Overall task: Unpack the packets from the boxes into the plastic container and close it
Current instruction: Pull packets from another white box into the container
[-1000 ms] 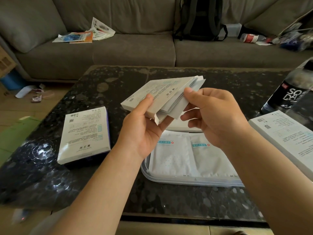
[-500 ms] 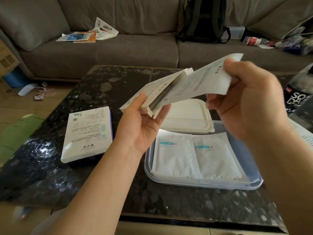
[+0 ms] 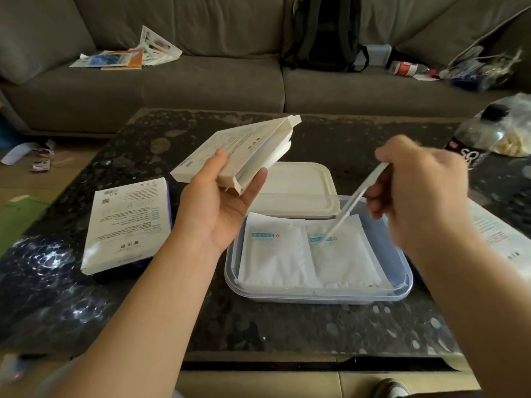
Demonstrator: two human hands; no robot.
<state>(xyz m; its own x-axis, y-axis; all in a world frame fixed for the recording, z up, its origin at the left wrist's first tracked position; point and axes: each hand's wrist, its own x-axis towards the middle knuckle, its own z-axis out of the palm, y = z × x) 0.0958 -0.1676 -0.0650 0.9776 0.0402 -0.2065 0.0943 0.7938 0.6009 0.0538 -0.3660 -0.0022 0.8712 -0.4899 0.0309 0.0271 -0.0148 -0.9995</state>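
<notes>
My left hand [image 3: 218, 202] grips a flat white box [image 3: 241, 150] with its end flap open, held tilted above the table. My right hand [image 3: 416, 191] pinches a white packet [image 3: 353, 202] seen edge-on, its lower end over the clear plastic container [image 3: 402, 285]. Two white packets [image 3: 273, 254] lie side by side inside the container. The container's white lid [image 3: 298, 185] lies just behind it, overlapping its far rim.
A second white box [image 3: 126, 222] lies on the dark stone table [image 3: 258, 326] to the left. Another box [image 3: 500, 242] is at the right edge, with a dark soda bottle [image 3: 474, 142] behind it. A grey sofa [image 3: 201, 81] with papers and a backpack stands beyond.
My right hand pulled the packet out of the box, swung it right and down, and now holds it over the container. The left hand kept hold of the box.
</notes>
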